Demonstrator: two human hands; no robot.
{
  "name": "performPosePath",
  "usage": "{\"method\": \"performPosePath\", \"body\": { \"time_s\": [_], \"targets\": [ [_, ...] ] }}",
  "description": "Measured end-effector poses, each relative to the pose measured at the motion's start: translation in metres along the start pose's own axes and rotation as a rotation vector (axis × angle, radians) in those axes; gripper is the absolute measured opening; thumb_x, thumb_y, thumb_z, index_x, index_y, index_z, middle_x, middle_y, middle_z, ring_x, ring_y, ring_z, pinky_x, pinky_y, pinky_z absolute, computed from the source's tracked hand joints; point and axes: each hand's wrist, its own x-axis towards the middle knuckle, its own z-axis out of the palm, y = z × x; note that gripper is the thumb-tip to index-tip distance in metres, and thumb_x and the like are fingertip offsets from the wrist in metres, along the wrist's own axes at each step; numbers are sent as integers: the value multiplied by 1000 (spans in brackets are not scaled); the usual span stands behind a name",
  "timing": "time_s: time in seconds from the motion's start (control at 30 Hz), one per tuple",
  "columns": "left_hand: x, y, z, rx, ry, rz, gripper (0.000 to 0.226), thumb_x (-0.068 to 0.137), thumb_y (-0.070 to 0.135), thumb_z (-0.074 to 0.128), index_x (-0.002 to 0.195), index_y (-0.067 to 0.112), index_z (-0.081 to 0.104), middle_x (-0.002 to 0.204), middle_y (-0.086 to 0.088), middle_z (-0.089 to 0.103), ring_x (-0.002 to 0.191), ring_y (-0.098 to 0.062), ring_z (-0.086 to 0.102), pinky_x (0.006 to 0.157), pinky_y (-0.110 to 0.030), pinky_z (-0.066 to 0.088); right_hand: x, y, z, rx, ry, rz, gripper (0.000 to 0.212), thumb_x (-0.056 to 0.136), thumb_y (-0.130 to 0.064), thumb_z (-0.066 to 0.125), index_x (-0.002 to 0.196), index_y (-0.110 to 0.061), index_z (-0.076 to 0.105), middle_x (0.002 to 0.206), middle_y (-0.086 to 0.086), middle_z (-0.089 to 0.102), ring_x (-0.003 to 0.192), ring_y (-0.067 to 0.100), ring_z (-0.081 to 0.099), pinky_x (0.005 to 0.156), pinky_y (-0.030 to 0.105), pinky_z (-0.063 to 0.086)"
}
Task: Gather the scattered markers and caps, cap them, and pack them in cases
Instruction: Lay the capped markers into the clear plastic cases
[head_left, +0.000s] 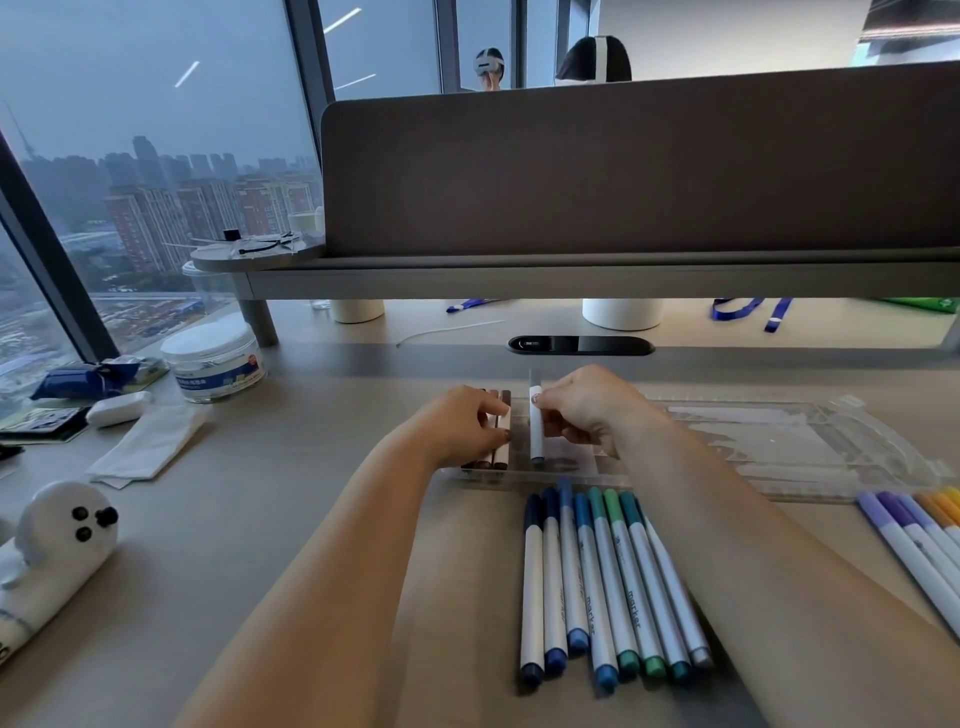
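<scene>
The left hand (467, 423) is pressing down on the brown markers (496, 431) already lying at the left end of the clear case (779, 441), seemingly to keep them packed tight. The right hand (582, 410) is grasping a grey marker (536, 431) between thumb and fingers, tilting it down into the free space just beside them. The case is lying open toward the worktop's far edge. Nearer the front edge, capped blue and green markers (608, 582) are lying side by side, probably sorted for packing; purple and orange markers (919, 535) are waiting by the right edge.
</scene>
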Motion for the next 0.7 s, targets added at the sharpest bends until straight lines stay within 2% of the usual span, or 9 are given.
{"method": "performPosePath", "body": {
  "time_s": [0.1,0.2,0.27,0.37,0.43,0.5,0.6,0.7],
  "targets": [
    [0,6,0,99,-22,16,29,95,22,55,120,12,65,97,-2,62,79,-13,53,75,-23,44,1,1,3,-1,10,-1,22,93,-23,59,100,-4,67,97,14,66,80,19,60,71,27,52],
    [0,10,-2,181,-65,22,29,98,20,49,119,9,65,103,-5,60,86,-16,52,82,-27,44,0,2,4,27,27,-3,21,93,-21,60,101,-2,67,92,12,66,72,15,59,58,20,50],
    [-2,10,-4,196,-67,25,32,98,17,47,126,11,60,117,-5,58,96,-17,52,87,-26,40,1,1,6,32,24,-5,20,93,-18,61,100,0,67,86,11,66,68,14,60,56,20,51],
    [-5,9,-6,153,-34,27,35,98,17,46,131,15,57,129,-5,56,108,-19,53,88,-24,38,4,1,13,-3,37,-13,20,88,-17,67,91,2,71,84,16,71,77,27,69,78,41,59],
    [-6,8,-7,84,-34,34,32,98,19,47,128,16,60,115,-4,60,97,-17,54,82,-23,40,4,0,18,-35,49,-27,22,84,-21,71,85,1,73,84,19,72,83,34,69,80,50,57],
    [-6,8,-8,60,-54,53,32,97,23,49,126,16,61,97,-1,58,86,-15,52,76,-24,41,6,0,21,-72,48,-47,25,82,-25,73,82,0,74,84,19,72,85,34,69,80,51,57],
    [-5,8,-8,75,-70,71,35,95,28,54,128,17,59,91,0,54,84,-15,50,69,-21,39,8,0,23,-135,66,-69,24,83,-27,72,79,-4,74,84,17,72,84,33,69,81,49,56],
    [-5,9,-7,42,-79,73,41,93,28,58,132,18,55,83,4,50,85,-15,50,70,-22,38,10,2,23,-153,84,-87,21,84,-23,71,75,-4,73,80,17,72,81,33,70,80,49,56]
  ]
}}
